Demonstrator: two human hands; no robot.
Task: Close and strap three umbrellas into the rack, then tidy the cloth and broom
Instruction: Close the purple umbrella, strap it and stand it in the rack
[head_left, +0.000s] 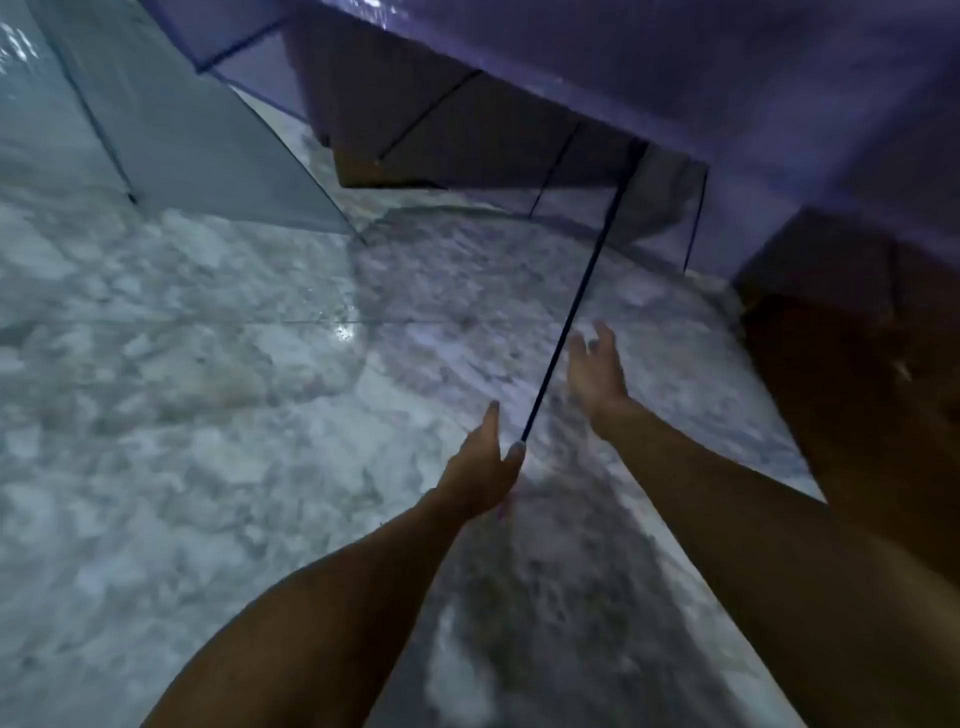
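A translucent purple umbrella (727, 78) is spread open across the top right, close to my head. One of its thin dark ribs (576, 306) slants down to my left hand (488, 462), which pinches the rib's tip between thumb and fingers. My right hand (595, 369) hovers just right of the rib with fingers spread, touching nothing. A second open umbrella (171, 130), pale blue-grey and see-through, stands at the upper left. The whole picture is blurred by motion.
The floor is pale marbled tile (208, 415). Dark brown wooden furniture (857, 389) stands along the right side, and another dark wooden piece (441, 145) shows behind the purple canopy. No rack, cloth or broom is in view.
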